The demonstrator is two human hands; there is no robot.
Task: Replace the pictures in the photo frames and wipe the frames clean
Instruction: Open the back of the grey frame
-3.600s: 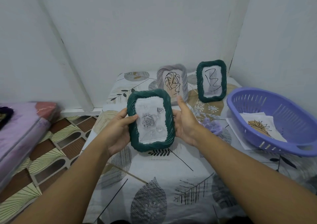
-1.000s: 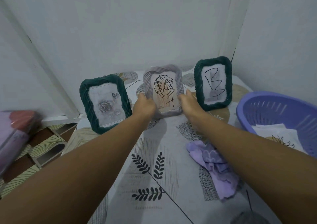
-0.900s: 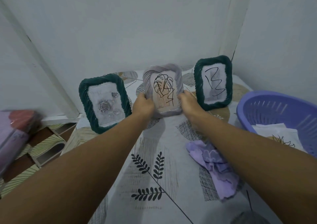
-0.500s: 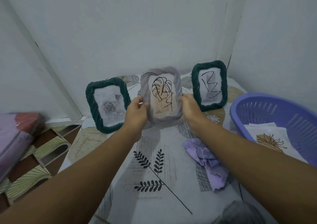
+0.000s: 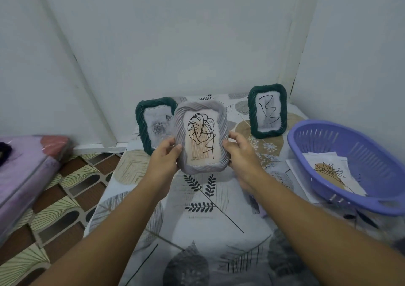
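White corner walls [image 5: 175,33], patterned tile floor [image 5: 54,198], purple mattress [image 5: 24,171]

rose frame [image 5: 153,123] part-hidden by grey frame [image 5: 200,137]

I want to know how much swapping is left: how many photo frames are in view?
3: a grey frame held up by both hands, a green rose frame standing behind it to the left, a green frame by the corner. None seems hidden.

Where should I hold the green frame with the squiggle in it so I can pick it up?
Probably take the green squiggle frame by its two long ribbed side edges, coming from the front, one hand per side. It stands upright facing you with both sides clear, and the glass stays unsmudged.
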